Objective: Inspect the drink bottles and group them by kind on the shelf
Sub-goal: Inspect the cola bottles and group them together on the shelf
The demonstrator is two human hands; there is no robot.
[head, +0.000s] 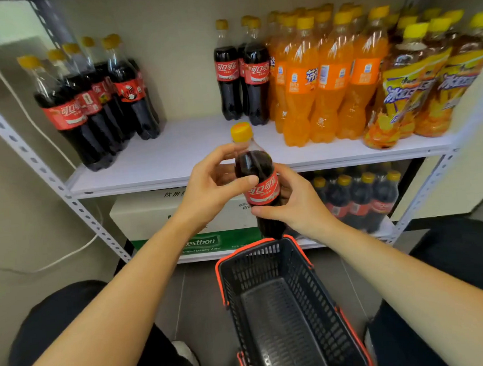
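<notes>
left hand [212,187] + right hand [294,202] grip cola bottle [252,164] | above basket rim [299,251]

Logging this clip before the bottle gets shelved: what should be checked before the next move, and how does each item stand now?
1. Cola bottle gripped by left hand and right hand: ok.
2. Yellow cap is on, but whether it is sealed: cannot tell.
3. Red label faces the camera and matches the left cola group: ok.
4. Bare shelf board between the left cola group and the middle cola group: ok.
5. All colas in one group: not ok, two clusters stand apart.
6. Basket shows no bottles inside: ok.
</notes>
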